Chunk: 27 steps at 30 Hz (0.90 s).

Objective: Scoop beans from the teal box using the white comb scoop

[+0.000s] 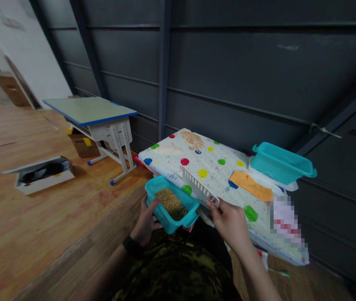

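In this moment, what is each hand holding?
Left hand: closed on the teal box with beans.
Right hand: closed on the white slotted piece, held at its near end.

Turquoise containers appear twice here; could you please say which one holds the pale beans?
The near container, held by the left hand, has the beans; the far container sits beside the dark wall.
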Available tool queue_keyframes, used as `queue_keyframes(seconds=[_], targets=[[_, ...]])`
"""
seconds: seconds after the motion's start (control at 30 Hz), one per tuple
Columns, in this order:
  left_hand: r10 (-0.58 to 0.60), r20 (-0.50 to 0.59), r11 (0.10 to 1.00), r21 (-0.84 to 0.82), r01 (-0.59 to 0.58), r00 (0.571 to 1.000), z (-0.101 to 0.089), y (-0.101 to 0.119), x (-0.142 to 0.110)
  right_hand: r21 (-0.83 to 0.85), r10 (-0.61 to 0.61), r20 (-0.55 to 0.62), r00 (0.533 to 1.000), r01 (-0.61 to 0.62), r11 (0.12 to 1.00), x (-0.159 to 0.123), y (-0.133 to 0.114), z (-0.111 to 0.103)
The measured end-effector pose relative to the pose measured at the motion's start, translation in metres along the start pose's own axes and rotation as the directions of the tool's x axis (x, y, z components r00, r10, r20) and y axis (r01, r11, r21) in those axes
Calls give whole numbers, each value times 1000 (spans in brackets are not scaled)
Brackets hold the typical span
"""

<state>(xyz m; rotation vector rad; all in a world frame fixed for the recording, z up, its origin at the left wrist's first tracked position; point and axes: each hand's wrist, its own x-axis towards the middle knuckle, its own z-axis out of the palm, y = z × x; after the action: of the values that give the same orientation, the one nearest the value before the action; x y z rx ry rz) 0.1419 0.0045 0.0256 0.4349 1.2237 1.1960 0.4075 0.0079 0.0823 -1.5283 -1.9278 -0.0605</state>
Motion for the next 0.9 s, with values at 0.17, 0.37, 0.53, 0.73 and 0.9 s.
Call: queue_keyframes(seconds=[0.17,0.37,0.53,0.73,0.9], targets=[[13,-1,1000,0,-13,1000,-3,1,4,31,31,20,999,-31,999,11,-3,2],[9,-17,999,-32,-10,1000,-4,1,6,59,24,55,998,-27,998,17,-6,11],[4,-11,1000,-10,-4,1000,-2,0,4,17,65,-1,998,-65,998,20,2,5],[-22,0,1000,-2,22,1000,0,-1,3,-22,89,64,994,-88,996,23,17,-1],[-20,-7,1000,8,20,1000,0,1,2,-122,145,-4,989,-144,982,34,25,4]])
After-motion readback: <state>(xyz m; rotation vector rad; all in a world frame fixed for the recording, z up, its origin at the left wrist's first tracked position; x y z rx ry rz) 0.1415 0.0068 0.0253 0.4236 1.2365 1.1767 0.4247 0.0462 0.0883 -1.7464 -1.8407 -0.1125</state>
